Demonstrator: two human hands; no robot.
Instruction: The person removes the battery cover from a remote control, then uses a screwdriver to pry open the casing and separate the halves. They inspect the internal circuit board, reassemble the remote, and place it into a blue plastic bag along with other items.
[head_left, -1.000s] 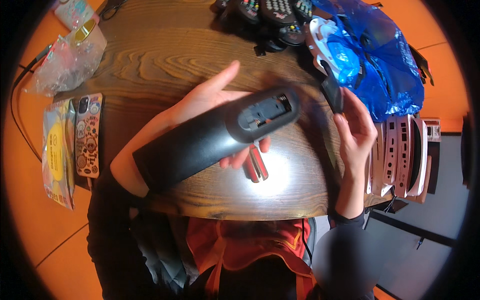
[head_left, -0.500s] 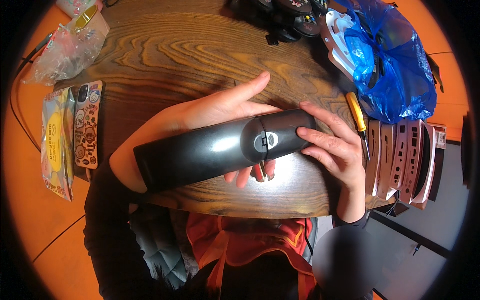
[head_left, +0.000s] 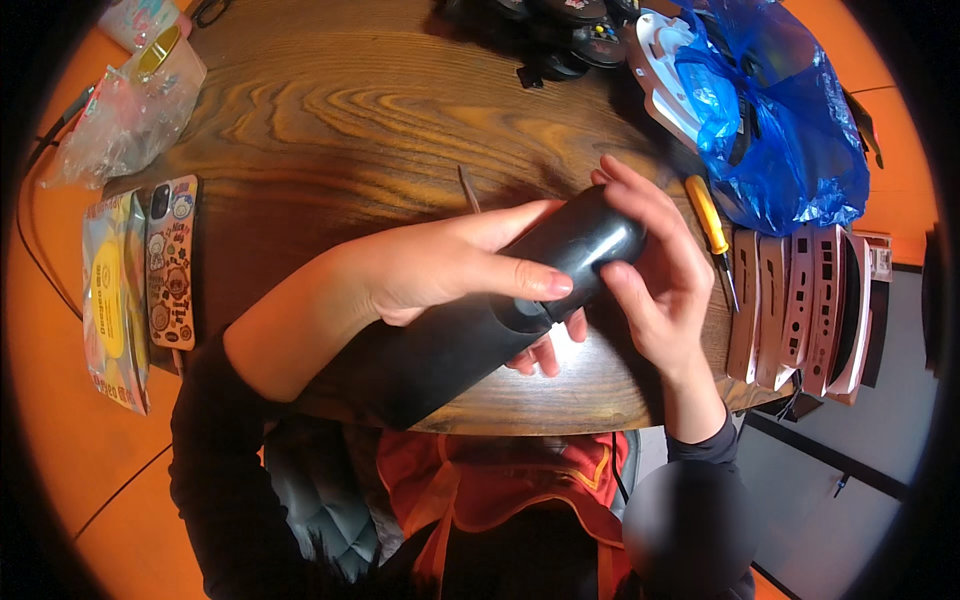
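Observation:
A long black bottle-shaped object [head_left: 440,365] with a rounded end section is held above the near part of the table, its exact kind not clear. My left hand [head_left: 450,265] is closed round it, thumb pressed over the seam by the end section and fingertips showing underneath. That thumb covers most of the small grey piece at the seam. My right hand [head_left: 672,275] grips the rounded end, thumb on the near side and fingers curled over the far side. A thin rod [head_left: 467,188] shows just beyond my left hand, partly hidden.
Right of my hands lie a yellow-handled screwdriver [head_left: 707,215] and a row of pale device casings with ports [head_left: 798,305]. A blue plastic bag [head_left: 800,140] and black game controllers [head_left: 590,40] are farther back. At left are a phone in a patterned case [head_left: 173,265] and a packet [head_left: 112,300].
The black object has tilted more steeply, its rounded end rising and its other end dropping nearer me. My left thumb has come down onto the seam; my right hand has wrapped farther round the end.

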